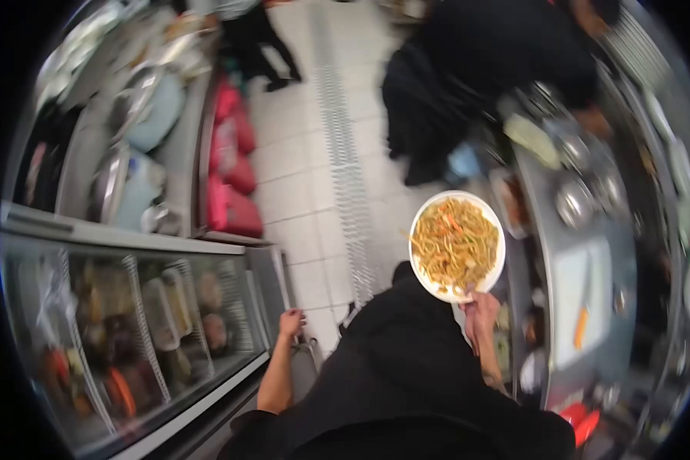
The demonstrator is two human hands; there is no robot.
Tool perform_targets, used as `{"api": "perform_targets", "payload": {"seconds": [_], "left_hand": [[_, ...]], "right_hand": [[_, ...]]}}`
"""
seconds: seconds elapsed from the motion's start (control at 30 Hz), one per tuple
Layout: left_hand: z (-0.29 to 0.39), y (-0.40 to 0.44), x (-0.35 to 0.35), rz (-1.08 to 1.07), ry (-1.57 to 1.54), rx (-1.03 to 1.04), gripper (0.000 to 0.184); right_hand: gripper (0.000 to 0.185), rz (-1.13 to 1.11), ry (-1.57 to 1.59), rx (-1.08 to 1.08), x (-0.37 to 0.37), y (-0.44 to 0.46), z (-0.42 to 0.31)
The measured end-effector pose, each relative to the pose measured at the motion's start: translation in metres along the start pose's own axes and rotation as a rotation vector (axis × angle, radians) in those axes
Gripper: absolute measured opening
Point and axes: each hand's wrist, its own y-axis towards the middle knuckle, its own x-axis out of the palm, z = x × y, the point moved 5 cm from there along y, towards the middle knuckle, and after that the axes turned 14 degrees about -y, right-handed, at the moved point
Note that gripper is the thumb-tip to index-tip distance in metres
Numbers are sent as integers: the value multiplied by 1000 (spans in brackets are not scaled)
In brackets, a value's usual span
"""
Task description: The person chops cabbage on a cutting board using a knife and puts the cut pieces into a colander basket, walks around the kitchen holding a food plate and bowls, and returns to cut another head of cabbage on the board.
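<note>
My right hand [481,313] grips the near rim of a round white plate [501,257], out in front of my body on the right. Stir-fried noodles [454,239] with bits of vegetable are heaped on it, a few strands hanging over the left rim. My left hand [291,322] hangs low on the left, loosely open with nothing visible in it. Close beside it stands a glass-topped cabinet [249,251], with divided rows of packed food seen through the glass.
Along the right runs a counter with a white cutting board [571,291], an orange-handled knife [582,328] and metal bowls [573,201]. A person in black [498,54] stands ahead right; another person [257,38] is farther off. Red bags or bins [234,207] sit under the left shelf. A drain grate [337,123] crosses the tiled floor.
</note>
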Motion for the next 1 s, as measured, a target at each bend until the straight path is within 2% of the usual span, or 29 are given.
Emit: {"api": "perform_targets", "payload": {"seconds": [0.03,0.07,0.13,0.2,0.23,0.3,0.33,0.4,0.43,0.5,0.6,0.7,0.77,0.8,0.83,0.9,0.97,1.0], "left_hand": [[7,10,2,-42,3,51,20],[47,1,19,-49,-55,144,20],[159,-23,67,-102,-129,296,22],[263,-26,95,-211,-254,471,32],[305,-16,99,-179,-278,497,32],[376,2,112,-403,-569,597,39],[407,23,105,-389,-583,629,39],[443,60,84,-385,-655,433,45],[465,74,68,-377,-660,452,45],[486,84,42,-420,-617,381,48],[536,122,16,-350,-553,338,49],[607,142,0,-336,-528,312,50],[643,160,-16,-235,-364,199,47],[663,185,-30,-141,-276,294,40],[691,201,-31,-149,-274,289,40],[778,222,-26,-7,84,646,33],[834,261,-12,-125,130,647,24],[860,269,-10,-154,79,656,25]], "right_hand": [[15,-45,-62,51,32,9,-5],[14,-170,-60,63,70,27,-3],[14,-344,-106,90,145,69,6],[17,-540,-185,122,219,113,17],[17,-588,-189,114,259,136,20],[20,-681,-360,145,326,164,19],[21,-731,-364,150,365,182,21],[19,-815,-406,154,433,212,19],[19,-846,-455,132,467,231,20],[18,-894,-463,145,520,249,7],[17,-953,-511,170,604,288,0],[15,-951,-528,163,688,328,0],[16,-959,-515,189,731,351,-2],[16,-951,-514,188,752,368,5],[17,-964,-502,176,772,387,15],[18,-971,-509,173,807,418,25],[17,-894,-484,152,850,442,23],[17,-858,-480,134,869,454,20]]}}
